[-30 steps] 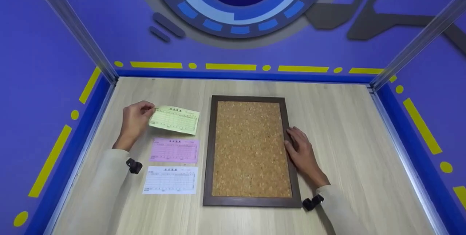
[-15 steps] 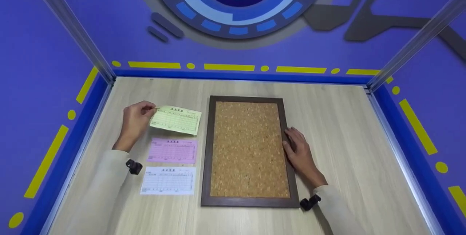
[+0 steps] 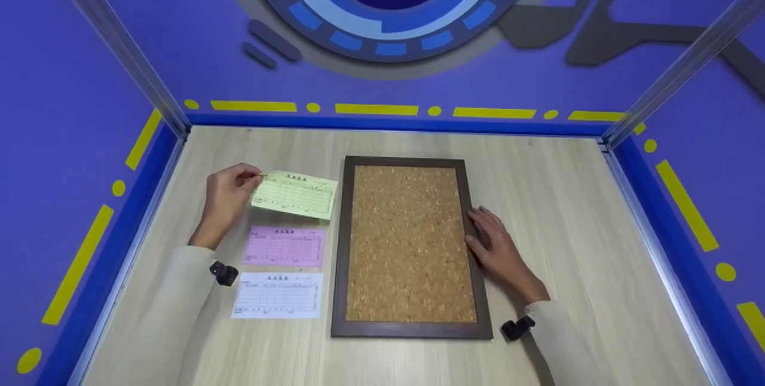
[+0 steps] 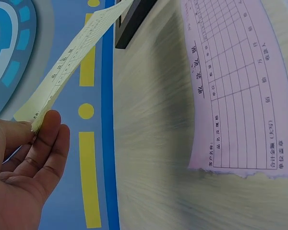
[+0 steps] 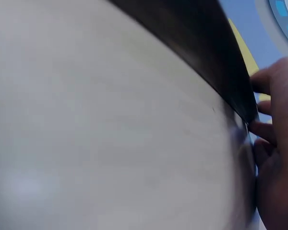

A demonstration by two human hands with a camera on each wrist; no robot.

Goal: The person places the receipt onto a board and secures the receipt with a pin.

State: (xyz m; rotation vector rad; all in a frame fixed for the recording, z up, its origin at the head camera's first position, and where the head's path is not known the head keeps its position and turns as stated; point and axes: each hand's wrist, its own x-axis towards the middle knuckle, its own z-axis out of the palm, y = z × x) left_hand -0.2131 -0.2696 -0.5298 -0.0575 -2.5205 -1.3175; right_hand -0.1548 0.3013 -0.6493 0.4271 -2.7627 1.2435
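Observation:
In the head view, my left hand (image 3: 230,198) pinches a pale yellow-green receipt slip (image 3: 294,196) at its upper left corner. The left wrist view shows this slip (image 4: 69,60) raised off the table, with thumb and fingertips on its edge. Below it, a pink receipt slip (image 3: 285,247) and a white receipt slip (image 3: 278,296) lie flat. To their right is a corkboard (image 3: 411,242) in a dark brown frame. My right hand (image 3: 499,248) rests on the frame's right side, its fingertips touching the frame edge (image 5: 201,52) in the right wrist view.
All of this is on a pale wood-grain table (image 3: 597,242). Blue-purple panels with yellow markings (image 3: 376,110) enclose its back and sides, joined by metal corner posts (image 3: 675,69). Small dark cameras (image 3: 224,273) are worn at both wrists.
My left hand has shifted slightly to the right and a little up, carrying the yellow-green slip along. The right hand stays at the frame's right side.

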